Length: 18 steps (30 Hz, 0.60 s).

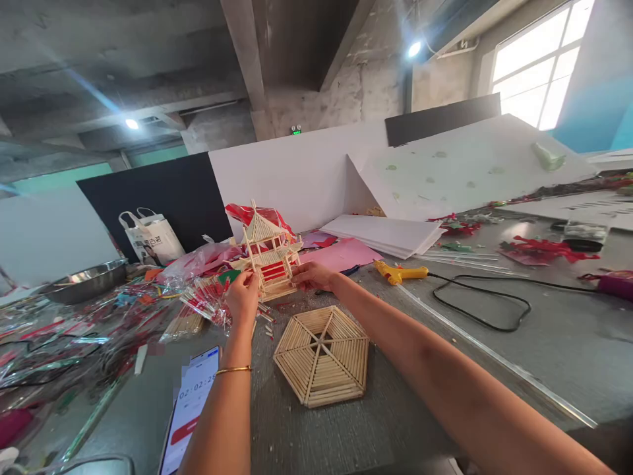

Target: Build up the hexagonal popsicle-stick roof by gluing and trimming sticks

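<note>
A small matchstick pavilion (263, 229) with a pointed roof and red-railed lower storey stands upright on the table in front of me. My left hand (243, 293) has its fingers closed at the pavilion's lower left edge. On the opposite side, my right hand (313, 276) grips near the lower right corner, its fingertips partly hidden. Closer to me lies a flat hexagonal matchstick panel (341, 359) with spokes and a small gap at its centre. Loose matchsticks (268, 319) are scattered beside the pavilion's base.
A phone (190, 409) showing a timer lies by my left forearm. Bagged matchsticks (208, 300) and plastic scraps crowd the left, near a metal bowl (86, 280). To the right are a yellow glue gun (399, 271), its black cord (499, 328) and a clear glue stick (494, 356).
</note>
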Motion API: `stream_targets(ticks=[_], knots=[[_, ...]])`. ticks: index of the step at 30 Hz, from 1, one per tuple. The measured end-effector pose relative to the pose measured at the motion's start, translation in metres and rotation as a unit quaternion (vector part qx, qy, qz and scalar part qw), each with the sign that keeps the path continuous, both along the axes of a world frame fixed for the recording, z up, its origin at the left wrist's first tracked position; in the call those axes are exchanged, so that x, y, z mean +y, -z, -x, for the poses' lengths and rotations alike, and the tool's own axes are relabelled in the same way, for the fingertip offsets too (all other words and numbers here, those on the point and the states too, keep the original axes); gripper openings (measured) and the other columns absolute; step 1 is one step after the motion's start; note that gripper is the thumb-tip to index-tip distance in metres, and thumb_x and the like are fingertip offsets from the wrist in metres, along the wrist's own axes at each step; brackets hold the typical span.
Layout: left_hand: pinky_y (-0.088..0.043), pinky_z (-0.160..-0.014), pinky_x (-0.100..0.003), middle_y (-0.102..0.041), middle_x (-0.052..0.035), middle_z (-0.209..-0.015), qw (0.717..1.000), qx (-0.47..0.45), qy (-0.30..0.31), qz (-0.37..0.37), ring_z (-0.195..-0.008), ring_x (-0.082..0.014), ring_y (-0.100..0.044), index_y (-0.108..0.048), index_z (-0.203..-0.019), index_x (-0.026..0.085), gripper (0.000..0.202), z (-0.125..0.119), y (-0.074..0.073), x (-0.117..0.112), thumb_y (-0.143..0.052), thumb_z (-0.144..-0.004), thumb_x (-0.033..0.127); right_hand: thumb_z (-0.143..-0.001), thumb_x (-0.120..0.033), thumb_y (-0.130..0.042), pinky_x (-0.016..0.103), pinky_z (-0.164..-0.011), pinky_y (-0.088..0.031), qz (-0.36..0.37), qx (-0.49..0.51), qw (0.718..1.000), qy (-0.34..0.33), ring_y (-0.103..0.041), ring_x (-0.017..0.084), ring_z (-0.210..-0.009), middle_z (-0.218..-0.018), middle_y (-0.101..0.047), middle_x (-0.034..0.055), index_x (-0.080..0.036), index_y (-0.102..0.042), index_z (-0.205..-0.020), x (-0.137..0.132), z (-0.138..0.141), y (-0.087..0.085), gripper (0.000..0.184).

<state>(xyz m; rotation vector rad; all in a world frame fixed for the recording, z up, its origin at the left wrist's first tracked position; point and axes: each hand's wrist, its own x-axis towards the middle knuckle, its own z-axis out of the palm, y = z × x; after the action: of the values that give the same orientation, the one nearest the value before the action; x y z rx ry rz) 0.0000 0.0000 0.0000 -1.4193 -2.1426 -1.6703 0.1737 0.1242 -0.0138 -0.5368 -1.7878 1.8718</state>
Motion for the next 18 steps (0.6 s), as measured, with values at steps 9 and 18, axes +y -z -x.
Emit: stream_targets(ticks=[9, 18], knots=[[-0.04, -0.048, -0.026, -0.061, 0.0008, -0.051, 0.997, -0.057, 0.035, -0.032, -0.043, -0.0164, -0.056, -0.065, -0.08, 0.019, 0.034, 0.01, 0.01, 0.009, -0.053, -0.072, 0.05, -0.054, -0.022, -0.077, 0.018, -0.043, -0.039, -0.001, -0.001, 1.0, -0.007, -0.052, 0.006, -0.044, -0.061, -0.062, -0.0018, -0.012, -0.062, -0.075, -0.001, -0.001, 0.0, 0.028], [-0.039, -0.048, -0.027, -0.062, -0.0007, -0.051, 0.996, -0.066, 0.036, -0.042, -0.047, -0.0183, -0.057, -0.068, -0.089, 0.019, 0.039, 0.014, 0.013, 0.01, -0.055, -0.07, 0.05, -0.053, -0.022, -0.077, 0.017, -0.044, -0.039, -0.005, 0.001, 1.0, -0.011, -0.053, 0.006, -0.044, -0.057, -0.06, -0.0033, -0.013, -0.062, -0.074, -0.003, -0.002, -0.002, 0.027]])
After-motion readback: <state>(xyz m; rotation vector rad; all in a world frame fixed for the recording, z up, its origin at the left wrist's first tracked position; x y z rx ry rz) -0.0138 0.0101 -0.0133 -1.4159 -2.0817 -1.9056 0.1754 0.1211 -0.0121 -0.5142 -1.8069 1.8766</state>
